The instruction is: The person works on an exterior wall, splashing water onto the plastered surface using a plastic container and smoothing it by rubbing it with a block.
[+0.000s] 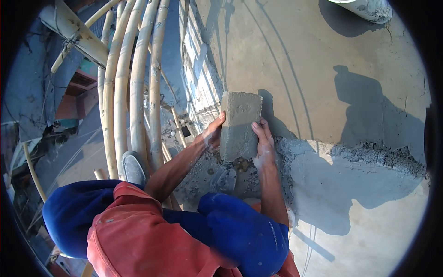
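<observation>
A grey, rectangular, cement-coated block [241, 122] is gripped between my two hands, near the corner of the plastered wall. My left hand [215, 132] is closed on its left edge, with the fingers partly hidden behind it. On the opposite edge, the fingers and thumb of my right hand [264, 144] hold it too. Both hands have pale cement smears. Whether the block touches the wall behind it, I cannot tell. Its shadow falls on the wall just to the right.
Several bamboo poles [137, 87] run along the left, with a shoe [134, 167] on them. A thicker pole [76, 34] is tied across them. Rough mortar [374, 154] edges the brown plastered wall [300, 69]. A whitish container [369, 9] is at top right.
</observation>
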The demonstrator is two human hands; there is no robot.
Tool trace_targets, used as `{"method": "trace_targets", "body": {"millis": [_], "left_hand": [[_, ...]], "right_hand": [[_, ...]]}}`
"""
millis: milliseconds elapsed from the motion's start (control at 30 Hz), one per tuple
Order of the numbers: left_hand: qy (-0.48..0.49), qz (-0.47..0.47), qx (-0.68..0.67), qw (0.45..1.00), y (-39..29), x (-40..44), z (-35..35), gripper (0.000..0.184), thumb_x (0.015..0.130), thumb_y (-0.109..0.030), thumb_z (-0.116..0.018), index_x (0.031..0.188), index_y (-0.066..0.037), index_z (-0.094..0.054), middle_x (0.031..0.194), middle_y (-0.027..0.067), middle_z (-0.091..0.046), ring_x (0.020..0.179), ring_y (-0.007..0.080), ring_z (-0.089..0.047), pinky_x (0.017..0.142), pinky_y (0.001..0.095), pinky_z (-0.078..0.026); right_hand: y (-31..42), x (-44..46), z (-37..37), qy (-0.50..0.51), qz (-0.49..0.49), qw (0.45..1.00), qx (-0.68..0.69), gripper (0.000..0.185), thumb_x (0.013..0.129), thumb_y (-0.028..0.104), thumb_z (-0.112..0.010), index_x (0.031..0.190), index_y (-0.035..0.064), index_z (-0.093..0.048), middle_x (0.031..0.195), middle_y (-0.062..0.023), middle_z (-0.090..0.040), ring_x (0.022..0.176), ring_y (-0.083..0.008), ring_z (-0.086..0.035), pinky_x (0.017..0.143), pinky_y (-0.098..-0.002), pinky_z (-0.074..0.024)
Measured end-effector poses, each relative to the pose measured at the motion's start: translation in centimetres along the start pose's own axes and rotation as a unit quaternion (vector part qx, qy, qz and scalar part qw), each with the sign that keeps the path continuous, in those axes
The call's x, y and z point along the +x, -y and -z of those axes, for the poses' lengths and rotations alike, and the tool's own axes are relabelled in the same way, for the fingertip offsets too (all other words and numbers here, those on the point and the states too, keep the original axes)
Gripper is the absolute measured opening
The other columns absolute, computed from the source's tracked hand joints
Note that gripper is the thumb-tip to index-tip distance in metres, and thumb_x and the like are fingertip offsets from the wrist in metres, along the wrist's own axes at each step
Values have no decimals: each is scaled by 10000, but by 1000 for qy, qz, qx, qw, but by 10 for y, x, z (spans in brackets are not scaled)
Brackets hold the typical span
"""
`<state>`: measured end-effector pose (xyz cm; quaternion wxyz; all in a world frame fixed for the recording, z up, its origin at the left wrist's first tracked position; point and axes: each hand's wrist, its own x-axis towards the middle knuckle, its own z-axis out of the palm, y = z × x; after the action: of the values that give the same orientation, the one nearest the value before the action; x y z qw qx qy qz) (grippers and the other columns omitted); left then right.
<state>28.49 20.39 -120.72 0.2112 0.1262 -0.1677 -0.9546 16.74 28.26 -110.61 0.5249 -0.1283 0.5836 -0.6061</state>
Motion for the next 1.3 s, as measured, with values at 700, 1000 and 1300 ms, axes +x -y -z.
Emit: {"method": "trace_targets", "body": {"millis": [700,1000,1300], "left_hand": [[-422,-210,252,845,24,153,65,830,869,-545,-425,1428,-23,-104,1363,330,-234,1255,419,-287,1023,404,-256],[-386,-268,378,797,33,101,-107,774,892,-492,-453,1441,-87,-88,1298,381,-175,1225,489,-241,1010,509,-218],[-491,-133,344,789,-33,173,43,755,867,-589,-396,1446,-192,-118,1278,413,-253,1159,542,-351,977,548,-296]], "right_hand": [[-22,-116,19,-96,-82,974,-189,269,911,158,-538,1115,-14,-507,1006,-99,-599,947,-166,-571,846,-298,-452],[-28,-106,15,-66,-100,979,-165,252,913,122,-523,1118,-24,-498,992,-111,-602,914,-172,-585,830,-298,-461],[-25,-120,24,-81,-114,980,-140,255,914,133,-523,1116,-20,-494,965,-110,-603,878,-172,-587,795,-292,-461]]}}
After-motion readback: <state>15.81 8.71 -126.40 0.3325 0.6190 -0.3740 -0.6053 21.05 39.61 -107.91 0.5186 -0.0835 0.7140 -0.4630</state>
